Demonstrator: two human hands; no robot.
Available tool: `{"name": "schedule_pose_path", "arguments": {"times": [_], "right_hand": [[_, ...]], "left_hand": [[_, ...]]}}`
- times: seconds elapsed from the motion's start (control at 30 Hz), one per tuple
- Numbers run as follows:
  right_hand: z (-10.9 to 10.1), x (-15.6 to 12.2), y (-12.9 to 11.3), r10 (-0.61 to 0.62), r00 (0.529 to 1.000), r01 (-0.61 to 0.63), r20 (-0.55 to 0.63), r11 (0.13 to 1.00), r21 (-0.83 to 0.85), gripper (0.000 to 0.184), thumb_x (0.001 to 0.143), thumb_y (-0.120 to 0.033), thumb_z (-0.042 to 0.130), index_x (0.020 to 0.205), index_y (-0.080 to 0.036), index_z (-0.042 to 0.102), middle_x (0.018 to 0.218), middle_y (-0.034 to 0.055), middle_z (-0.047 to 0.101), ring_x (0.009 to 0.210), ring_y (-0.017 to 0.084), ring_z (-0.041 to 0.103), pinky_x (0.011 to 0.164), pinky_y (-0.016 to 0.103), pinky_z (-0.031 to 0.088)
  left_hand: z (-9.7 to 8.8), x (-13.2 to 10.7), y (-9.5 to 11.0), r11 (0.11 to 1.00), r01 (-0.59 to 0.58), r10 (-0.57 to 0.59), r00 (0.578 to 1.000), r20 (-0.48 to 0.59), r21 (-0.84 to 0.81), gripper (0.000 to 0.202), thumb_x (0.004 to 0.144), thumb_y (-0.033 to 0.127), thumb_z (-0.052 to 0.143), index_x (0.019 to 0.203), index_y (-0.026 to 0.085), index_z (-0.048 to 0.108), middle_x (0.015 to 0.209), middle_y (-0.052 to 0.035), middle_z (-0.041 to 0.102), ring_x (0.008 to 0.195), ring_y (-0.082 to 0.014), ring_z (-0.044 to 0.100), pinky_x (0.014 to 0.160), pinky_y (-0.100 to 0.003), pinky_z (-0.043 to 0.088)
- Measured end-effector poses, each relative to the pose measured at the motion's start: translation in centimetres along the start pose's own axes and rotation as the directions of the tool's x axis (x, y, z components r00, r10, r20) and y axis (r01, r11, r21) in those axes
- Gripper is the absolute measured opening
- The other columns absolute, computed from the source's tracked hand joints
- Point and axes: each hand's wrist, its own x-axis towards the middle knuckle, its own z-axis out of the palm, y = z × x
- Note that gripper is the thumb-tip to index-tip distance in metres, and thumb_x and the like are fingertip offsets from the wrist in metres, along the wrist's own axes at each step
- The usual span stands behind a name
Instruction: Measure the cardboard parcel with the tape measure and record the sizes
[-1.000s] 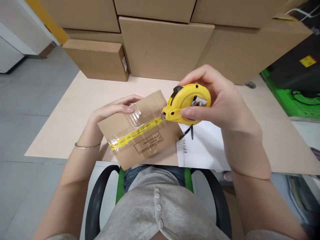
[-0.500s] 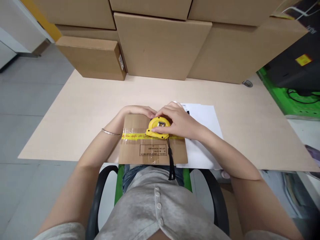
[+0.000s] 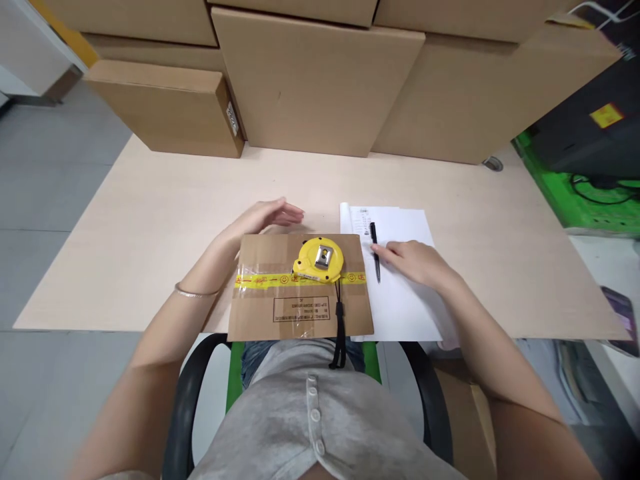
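A yellow tape measure (image 3: 320, 259) with a black wrist strap lies on a small cardboard box (image 3: 300, 323) at the table's front edge. Yellow printed tape runs across that box. My left hand (image 3: 273, 217) is behind the box's far left corner, fingers extended, holding nothing. To the right, my right hand (image 3: 413, 260) rests over white paper (image 3: 400, 303). Its index finger reaches out to a black pen (image 3: 375, 252) on the paper and seems to touch it; the hand does not grip the pen. Its other fingers are partly hidden.
Large cardboard boxes (image 3: 315, 87) are stacked along the back of the table (image 3: 165, 200). A flatter box (image 3: 160, 113) stands at the back left. A black machine (image 3: 580, 133) sits on a green surface at right, and a phone (image 3: 620, 313) lies near the right edge.
My right hand has let go of the tape measure, leaving it on the box, and has moved right to the pen. My left hand has shifted slightly left, away from the tape measure.
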Motion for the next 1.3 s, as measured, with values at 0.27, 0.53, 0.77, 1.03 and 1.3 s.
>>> {"name": "schedule_pose_path", "arguments": {"times": [0.27,0.53,0.77,1.03,1.3], "right_hand": [[2.8,0.7,2.4,-0.117,0.991,0.101,0.062,0.971,0.219,0.054,0.095,-0.061,0.058,0.059,-0.024,0.043,0.056,0.0002,0.053,0.054,0.016,0.046,0.057,0.032,0.030],[3.9,1.7,4.0,-0.254,0.963,0.137,0.088,0.748,0.649,0.047,0.082,-0.066,0.071,0.085,-0.026,0.047,0.052,-0.0042,0.059,0.044,0.015,0.056,0.046,0.030,0.047],[5.8,1.9,3.8,-0.192,0.974,0.220,-0.123,0.649,0.729,0.047,0.080,-0.059,0.080,0.077,-0.026,0.048,0.050,-0.0062,0.053,0.041,0.011,0.050,0.040,0.026,0.038],[6.3,2.0,3.3,-0.144,0.951,0.297,-0.272,0.662,0.688,0.046,0.077,-0.051,0.086,0.062,-0.024,0.051,0.049,-0.0044,0.053,0.043,0.010,0.044,0.045,0.027,0.033],[6.1,1.8,3.2,-0.113,0.958,0.268,-0.263,0.680,0.683,0.043,0.076,-0.053,0.085,0.063,-0.024,0.056,0.049,-0.0010,0.059,0.042,0.012,0.048,0.043,0.028,0.035]], "left_hand": [[-0.2,-4.8,-1.8,0.930,-0.337,0.270,0.898,-0.347,-0.150,0.044,0.083,0.055,0.070,0.093,0.014,0.083,0.092,-0.0116,0.082,0.092,-0.0250,0.077,0.089,-0.037,0.058],[-0.3,-5.9,-1.3,0.963,-0.253,0.258,0.965,-0.051,0.096,0.048,0.082,0.061,0.068,0.101,0.020,0.083,0.106,-0.0104,0.081,0.100,-0.0265,0.071,0.085,-0.035,0.053],[-1.2,-5.9,-1.2,0.969,-0.166,0.162,0.986,0.039,0.181,0.036,0.082,0.053,0.069,0.097,0.023,0.082,0.107,-0.0082,0.077,0.098,-0.0262,0.068,0.085,-0.036,0.049],[-1.7,-5.5,-1.6,0.966,-0.185,0.171,0.981,0.090,0.180,0.036,0.083,0.053,0.066,0.097,0.023,0.081,0.107,-0.0087,0.076,0.098,-0.0272,0.068,0.087,-0.038,0.050],[-1.4,-5.8,-1.5,0.963,-0.163,0.150,0.986,0.073,0.213,0.036,0.084,0.051,0.062,0.098,0.022,0.078,0.105,-0.0087,0.076,0.096,-0.0266,0.068,0.084,-0.037,0.050]]}}
